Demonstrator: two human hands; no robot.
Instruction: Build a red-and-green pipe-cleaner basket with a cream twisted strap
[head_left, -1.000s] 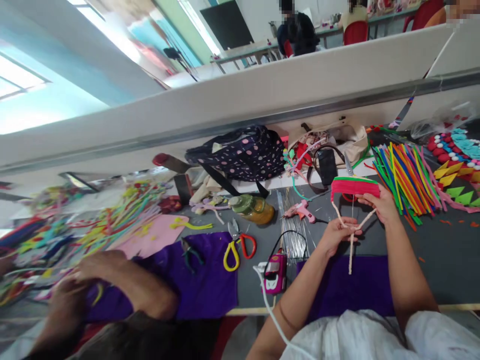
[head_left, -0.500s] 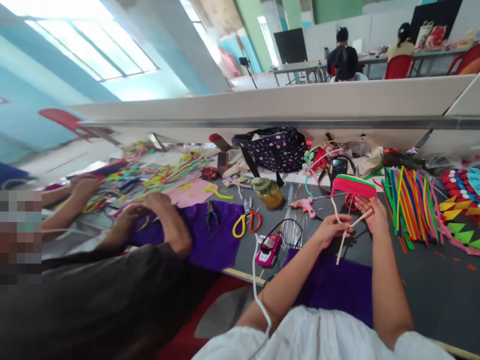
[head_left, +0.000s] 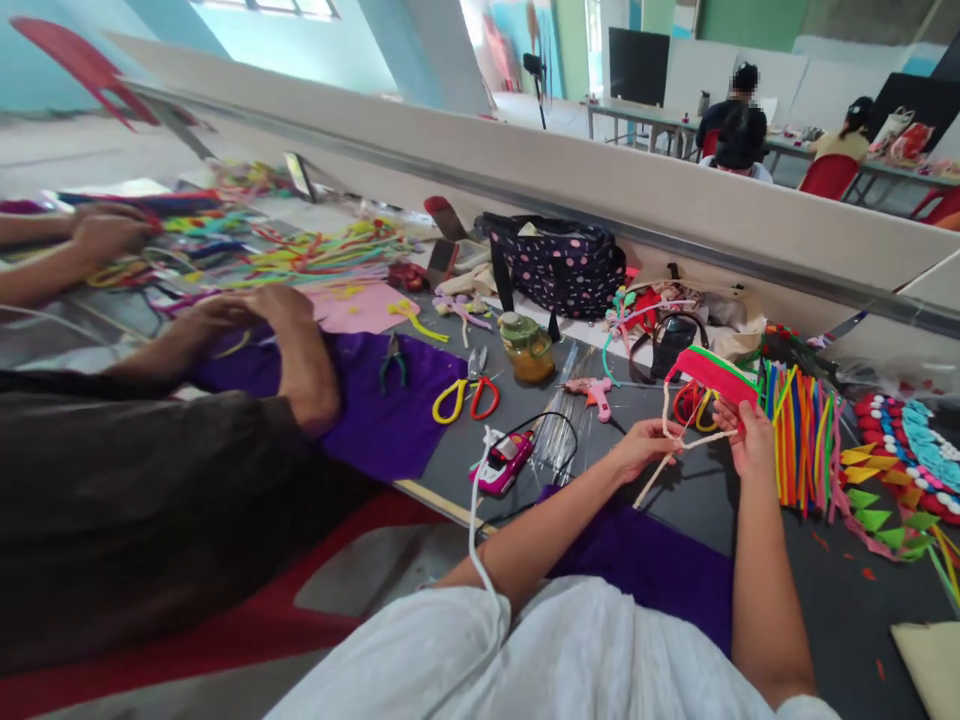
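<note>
Up over the table, my right hand (head_left: 752, 437) holds a red craft piece (head_left: 716, 378) with a green and white upper edge, like a watermelon slice. A long cream fuzzy stem (head_left: 709, 438), probably a pipe cleaner, runs from the piece's left end and bends across between my hands. My left hand (head_left: 643, 448) pinches this stem where it crosses itself, and its loose end hangs down to the left. Below my forearms lies a purple cloth (head_left: 637, 570). Scissors with red and yellow handles (head_left: 684, 403) are partly hidden behind the red piece.
A pink glue gun (head_left: 595, 392), a jar of amber liquid (head_left: 526, 348), scissors (head_left: 469, 390), pliers (head_left: 392, 363) and a magenta toy-car-like device (head_left: 504, 462) lie to the left. Colourful stems (head_left: 802, 440) are at the right. A co-worker's arm (head_left: 307, 365) is on the left.
My view has swung left and down, so the table appears tilted. Both hands keep hold; the stem's loose end now slants further left.
</note>
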